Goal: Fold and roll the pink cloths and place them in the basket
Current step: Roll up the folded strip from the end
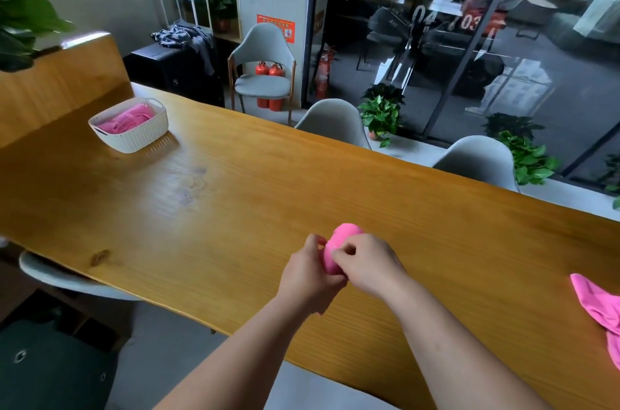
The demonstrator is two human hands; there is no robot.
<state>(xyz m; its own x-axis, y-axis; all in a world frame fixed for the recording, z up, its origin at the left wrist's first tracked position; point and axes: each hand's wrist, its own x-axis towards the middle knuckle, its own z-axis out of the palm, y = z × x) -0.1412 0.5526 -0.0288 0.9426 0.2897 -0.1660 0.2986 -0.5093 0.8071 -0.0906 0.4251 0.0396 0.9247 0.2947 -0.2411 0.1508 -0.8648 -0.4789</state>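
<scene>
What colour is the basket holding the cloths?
White, with a ribbed weave pattern; basket, head view.

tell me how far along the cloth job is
Done: the basket on the far left already holds pink cloths. In hand: the left hand and right hand grip a rolled cloth just above the table. Left: that roll is not yet in the basket, and a loose cloth lies unfolded at the table's right edge.

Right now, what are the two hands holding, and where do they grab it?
A rolled-up pink cloth, held between both hands: the left hand grips its left side, the right hand pinches its right side.
</scene>
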